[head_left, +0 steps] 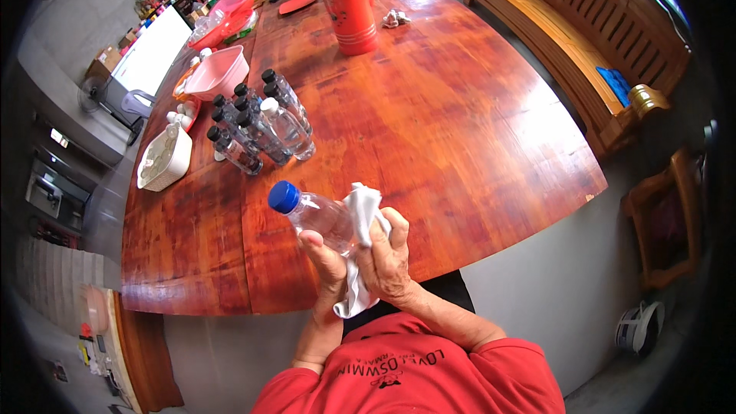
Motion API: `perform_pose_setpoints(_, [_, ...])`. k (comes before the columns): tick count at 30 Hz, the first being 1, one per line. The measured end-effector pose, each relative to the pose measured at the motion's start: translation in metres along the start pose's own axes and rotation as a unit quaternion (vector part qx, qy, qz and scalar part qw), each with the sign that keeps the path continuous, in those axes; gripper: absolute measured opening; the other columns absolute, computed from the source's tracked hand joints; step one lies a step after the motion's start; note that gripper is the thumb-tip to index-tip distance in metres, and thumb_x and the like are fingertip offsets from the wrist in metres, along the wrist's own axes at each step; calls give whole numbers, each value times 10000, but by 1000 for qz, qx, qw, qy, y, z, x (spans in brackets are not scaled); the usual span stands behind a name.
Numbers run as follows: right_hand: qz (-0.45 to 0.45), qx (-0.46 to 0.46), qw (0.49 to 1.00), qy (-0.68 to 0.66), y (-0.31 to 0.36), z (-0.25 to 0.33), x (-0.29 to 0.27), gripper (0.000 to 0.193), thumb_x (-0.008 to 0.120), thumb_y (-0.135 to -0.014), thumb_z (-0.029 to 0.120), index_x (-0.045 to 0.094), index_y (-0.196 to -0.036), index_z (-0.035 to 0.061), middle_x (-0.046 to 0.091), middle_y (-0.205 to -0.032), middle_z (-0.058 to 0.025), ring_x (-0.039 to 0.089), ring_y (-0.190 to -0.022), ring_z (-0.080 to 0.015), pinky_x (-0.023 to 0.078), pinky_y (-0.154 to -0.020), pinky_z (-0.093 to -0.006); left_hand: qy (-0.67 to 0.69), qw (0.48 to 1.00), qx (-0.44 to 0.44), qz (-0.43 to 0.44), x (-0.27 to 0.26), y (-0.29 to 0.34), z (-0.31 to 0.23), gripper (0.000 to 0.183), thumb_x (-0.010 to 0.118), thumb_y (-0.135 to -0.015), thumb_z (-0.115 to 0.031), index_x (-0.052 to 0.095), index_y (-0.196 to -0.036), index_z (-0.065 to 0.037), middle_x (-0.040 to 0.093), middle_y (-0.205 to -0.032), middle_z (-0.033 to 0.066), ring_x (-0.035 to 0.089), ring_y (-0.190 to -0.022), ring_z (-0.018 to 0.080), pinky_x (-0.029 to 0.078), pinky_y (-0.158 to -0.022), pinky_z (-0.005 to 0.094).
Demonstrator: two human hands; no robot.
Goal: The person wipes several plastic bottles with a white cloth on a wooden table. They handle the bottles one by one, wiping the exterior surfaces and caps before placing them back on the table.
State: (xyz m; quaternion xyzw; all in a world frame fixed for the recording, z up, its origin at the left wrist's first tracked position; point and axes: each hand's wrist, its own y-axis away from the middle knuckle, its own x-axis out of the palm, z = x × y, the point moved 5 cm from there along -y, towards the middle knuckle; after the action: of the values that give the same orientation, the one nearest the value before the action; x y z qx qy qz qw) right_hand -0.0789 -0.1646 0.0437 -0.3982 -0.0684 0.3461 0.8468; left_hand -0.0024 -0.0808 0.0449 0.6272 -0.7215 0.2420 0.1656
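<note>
A clear plastic bottle (pixel 326 218) with a blue cap is tilted above the near edge of the table, its cap pointing to the upper left. My left hand (pixel 328 267) is closed around its lower side, the thumb against the plastic. Over the bottle's base end, my right hand (pixel 387 257) presses a white cloth (pixel 363 207), which also hangs down between my two hands. The cloth hides that end of the bottle. Farther left on the table stand several clear bottles (pixel 261 134), most with black caps and one with a white cap.
Left of the bottles sits a white basket (pixel 167 159), with a pink basin (pixel 218 74) beyond it. A red thermos flask (pixel 346 8) stands farther back, beside a crumpled cloth (pixel 395 18). A wooden bench (pixel 552 38) runs along the right; a wooden chair (pixel 663 222) is nearer.
</note>
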Motion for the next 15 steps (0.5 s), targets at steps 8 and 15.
perform_pose_setpoints(8, [91,477,717,-500,37,-38,27,379,428,-981,330,539,-1182,28,566,-1074,-69,543,-978,-156,437,-879,-301,83,990,40,103,29,7,-9,953,515,-633,-834,495,-1056,20,612,-842,129,623,-747,236,524,-674,362])
perform_pose_setpoints(15, [91,510,595,-615,36,-28,17,518,469,-932,457,527,-1192,12,607,-1055,-93,567,-938,-162,448,-854,-314,-45,993,68,88,26,1,-20,987,378,-617,-913,532,-910,17,607,-807,118,592,-714,204,493,-628,329])
